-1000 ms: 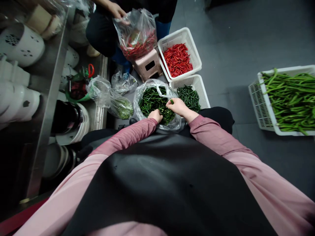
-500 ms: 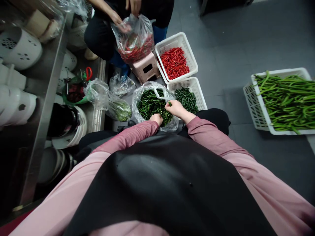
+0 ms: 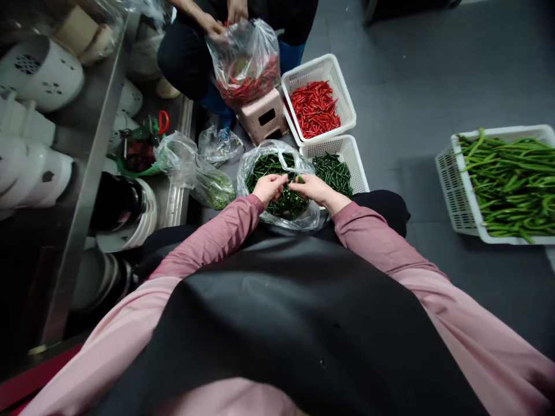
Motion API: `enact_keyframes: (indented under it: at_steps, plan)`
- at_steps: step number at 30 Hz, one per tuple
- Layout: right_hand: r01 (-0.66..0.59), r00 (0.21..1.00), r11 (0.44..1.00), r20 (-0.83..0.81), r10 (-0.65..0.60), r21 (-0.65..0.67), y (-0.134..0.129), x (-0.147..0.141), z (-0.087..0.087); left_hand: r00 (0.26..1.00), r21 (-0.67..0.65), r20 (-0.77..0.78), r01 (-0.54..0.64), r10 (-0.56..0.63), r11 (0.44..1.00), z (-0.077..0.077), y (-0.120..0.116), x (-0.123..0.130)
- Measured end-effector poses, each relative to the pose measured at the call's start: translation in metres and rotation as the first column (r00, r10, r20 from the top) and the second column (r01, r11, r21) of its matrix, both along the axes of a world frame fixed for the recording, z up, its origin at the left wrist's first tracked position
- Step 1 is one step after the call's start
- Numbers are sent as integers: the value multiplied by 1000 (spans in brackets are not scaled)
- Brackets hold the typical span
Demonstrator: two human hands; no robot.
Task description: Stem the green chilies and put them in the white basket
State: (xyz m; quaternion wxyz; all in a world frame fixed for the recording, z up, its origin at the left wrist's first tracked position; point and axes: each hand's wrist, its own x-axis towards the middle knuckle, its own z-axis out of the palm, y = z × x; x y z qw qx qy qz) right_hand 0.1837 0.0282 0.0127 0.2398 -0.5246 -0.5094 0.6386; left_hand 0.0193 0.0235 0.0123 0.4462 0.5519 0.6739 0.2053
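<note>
- White perforated baskets: three plainly seen. One point(image 3: 454, 193) at the right edge holds long green pods; one point(image 3: 346, 104), upper centre, holds red chillies, with a second rim under it, apparently nested; another point(image 3: 357, 164), just below, holds small green chillies.
- Chilli bags: two. The open clear bag point(image 3: 243, 173), centre of the frame, holds green chillies point(image 3: 289, 205), too many to count; a co-worker's bag point(image 3: 243, 46), upper centre, holds red ones.
- Stool: one, pinkish plastic point(image 3: 255, 114), below the co-worker's bag.
- Hands: the person's two. The left hand point(image 3: 269, 189) has just risen from the chillies to meet the right hand point(image 3: 310, 189), which stayed put; both now work together above the open bag.
- Green piece point(image 3: 300, 179): one, pinched in the right grip. The left grip's fingertips draw close; whether they pinch anything, I cannot tell.
</note>
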Motion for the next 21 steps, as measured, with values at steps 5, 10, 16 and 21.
enact_keyframes:
  at_steps: [5,10,16,21]
  plan:
    - [347,919,927,-144,-367,-143,14,16,12,815,15,-503,340,-287,940,-28,13,6]
    - [276,902,919,-253,-349,-282,11,19,11,679,-59,-634,435,-370,899,-48,-3,27]
    - [207,920,944,-278,-278,-258,9,13,9,700,-148,-573,424,-427,894,-59,-8,16]
    - [165,955,974,-221,-197,-155,7,11,13,740,-104,-536,420,-406,902,-66,0,7]
